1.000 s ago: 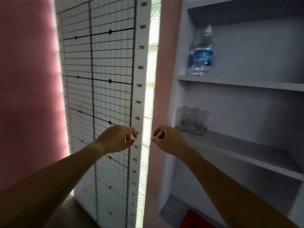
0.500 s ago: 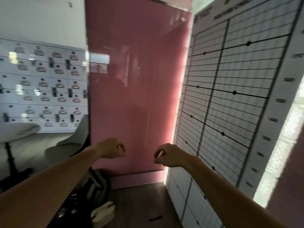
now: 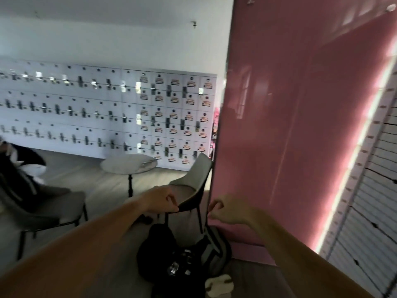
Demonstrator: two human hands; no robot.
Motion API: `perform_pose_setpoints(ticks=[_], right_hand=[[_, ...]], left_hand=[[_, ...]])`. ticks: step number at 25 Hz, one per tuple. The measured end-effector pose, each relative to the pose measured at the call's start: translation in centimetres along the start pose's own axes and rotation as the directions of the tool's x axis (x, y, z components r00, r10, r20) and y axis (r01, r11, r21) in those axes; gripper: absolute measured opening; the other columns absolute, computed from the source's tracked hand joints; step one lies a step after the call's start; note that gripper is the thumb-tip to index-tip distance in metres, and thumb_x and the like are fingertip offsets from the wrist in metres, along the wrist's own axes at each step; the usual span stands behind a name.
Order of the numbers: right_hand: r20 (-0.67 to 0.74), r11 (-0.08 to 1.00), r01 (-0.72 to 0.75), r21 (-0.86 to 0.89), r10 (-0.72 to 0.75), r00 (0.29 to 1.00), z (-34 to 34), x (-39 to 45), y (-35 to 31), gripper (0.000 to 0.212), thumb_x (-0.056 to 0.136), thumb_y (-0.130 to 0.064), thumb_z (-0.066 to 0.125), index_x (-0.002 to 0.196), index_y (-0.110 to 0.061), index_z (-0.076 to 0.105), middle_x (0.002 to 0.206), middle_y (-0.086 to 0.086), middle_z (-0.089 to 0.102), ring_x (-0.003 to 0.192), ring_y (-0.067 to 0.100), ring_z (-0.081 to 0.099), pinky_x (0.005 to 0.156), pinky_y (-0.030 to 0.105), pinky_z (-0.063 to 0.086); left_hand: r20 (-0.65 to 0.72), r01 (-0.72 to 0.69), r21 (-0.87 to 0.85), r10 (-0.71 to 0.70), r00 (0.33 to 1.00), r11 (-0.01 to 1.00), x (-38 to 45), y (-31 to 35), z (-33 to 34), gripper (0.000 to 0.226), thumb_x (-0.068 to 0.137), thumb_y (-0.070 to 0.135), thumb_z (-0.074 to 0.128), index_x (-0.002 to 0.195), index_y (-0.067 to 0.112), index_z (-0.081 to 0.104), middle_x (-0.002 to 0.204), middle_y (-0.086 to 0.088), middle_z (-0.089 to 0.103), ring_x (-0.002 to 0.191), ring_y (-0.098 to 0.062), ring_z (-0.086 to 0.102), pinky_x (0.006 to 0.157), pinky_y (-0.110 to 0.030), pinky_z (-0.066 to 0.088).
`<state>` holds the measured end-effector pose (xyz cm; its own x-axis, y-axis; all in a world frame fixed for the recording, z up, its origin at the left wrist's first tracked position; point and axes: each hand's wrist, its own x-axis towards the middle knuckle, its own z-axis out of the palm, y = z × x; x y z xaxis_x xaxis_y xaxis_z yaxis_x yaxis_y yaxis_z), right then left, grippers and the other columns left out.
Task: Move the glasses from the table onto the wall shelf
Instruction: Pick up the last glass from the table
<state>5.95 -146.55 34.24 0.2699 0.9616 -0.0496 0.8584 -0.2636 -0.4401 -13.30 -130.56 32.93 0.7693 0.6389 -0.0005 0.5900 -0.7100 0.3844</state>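
My left hand (image 3: 160,200) and my right hand (image 3: 231,211) are stretched out in front of me, both loosely curled and holding nothing. A small round white table (image 3: 120,166) on a dark pedestal stands across the room, beyond my left hand. A faint glint (image 3: 147,162) lies near its right edge; I cannot tell what it is. No glasses are clearly visible, and the wall shelf is out of view.
A grey chair (image 3: 194,183) stands just past my hands, with a black bag (image 3: 182,254) on the floor beneath it. Another chair (image 3: 43,207) is at the left. A pink panel (image 3: 300,147) fills the right, and white lockers (image 3: 107,112) line the far wall.
My view has swung left, from the shelf with glasses and a bottle, past the grid board and pink panel, to the room with the round table. Both hands stayed empty.
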Motion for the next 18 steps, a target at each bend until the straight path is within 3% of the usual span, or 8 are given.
perform_pose_setpoints(ticks=[3, 5, 8, 12, 18], right_hand=[[0.072, 0.996, 0.086, -0.008, -0.085, 0.994, 2.3, 6.1, -4.5, 0.025, 0.085, -0.032, 0.067, 0.108, -0.024, 0.071, 0.102, -0.007, 0.066, 0.09, 0.011, 0.062, 0.068, 0.019, 0.044], [0.098, 0.993, 0.121, -0.005, -0.12, 0.988, 3.4, 9.7, -6.6, 0.026, 0.088, -0.032, 0.066, 0.112, -0.023, 0.07, 0.11, -0.003, 0.066, 0.095, 0.012, 0.06, 0.069, 0.017, 0.042], [0.156, 0.986, 0.168, 0.006, -0.167, 0.973, 5.5, 16.3, -9.0, 0.025, 0.089, -0.031, 0.065, 0.112, -0.023, 0.071, 0.111, -0.001, 0.067, 0.098, 0.013, 0.06, 0.068, 0.016, 0.041], [0.189, 0.977, 0.207, 0.054, -0.213, 0.958, 7.1, 26.3, -10.7, 0.029, 0.076, -0.038, 0.065, 0.102, -0.028, 0.072, 0.105, -0.004, 0.069, 0.094, 0.014, 0.064, 0.075, 0.024, 0.049], [0.199, 0.965, 0.253, 0.07, -0.262, 0.944, 5.8, 41.6, -12.8, 0.021, 0.079, -0.039, 0.072, 0.099, -0.035, 0.068, 0.112, -0.005, 0.06, 0.097, 0.013, 0.062, 0.076, 0.025, 0.049]], left_hand=[[-0.037, 0.088, -0.019, -0.088, 0.995, 0.996, 0.1, -6.8, -1.8, 0.009, 0.081, 0.034, 0.07, 0.088, 0.029, 0.072, 0.081, 0.013, 0.065, 0.08, -0.005, 0.058, 0.067, -0.014, 0.039], [-0.029, 0.135, -0.034, -0.136, 0.99, 0.99, 0.5, -10.3, -2.6, 0.017, 0.081, 0.033, 0.072, 0.094, 0.023, 0.073, 0.085, 0.009, 0.066, 0.079, -0.006, 0.059, 0.064, -0.012, 0.039], [-0.018, 0.214, -0.021, -0.215, 0.976, 0.976, 2.2, -16.2, -3.5, 0.019, 0.081, 0.035, 0.071, 0.096, 0.023, 0.073, 0.096, 0.008, 0.069, 0.092, -0.009, 0.062, 0.075, -0.018, 0.045], [-0.082, 0.299, -0.003, -0.298, 0.951, 0.954, 6.4, -23.4, -5.9, 0.02, 0.079, 0.037, 0.067, 0.092, 0.024, 0.074, 0.098, 0.01, 0.073, 0.093, -0.009, 0.065, 0.089, -0.029, 0.052], [-0.114, 0.359, -0.026, -0.359, 0.926, 0.933, 15.6, -30.2, -11.1, 0.018, 0.08, 0.038, 0.069, 0.092, 0.025, 0.073, 0.079, 0.018, 0.062, 0.081, -0.005, 0.059, 0.073, -0.018, 0.043]])
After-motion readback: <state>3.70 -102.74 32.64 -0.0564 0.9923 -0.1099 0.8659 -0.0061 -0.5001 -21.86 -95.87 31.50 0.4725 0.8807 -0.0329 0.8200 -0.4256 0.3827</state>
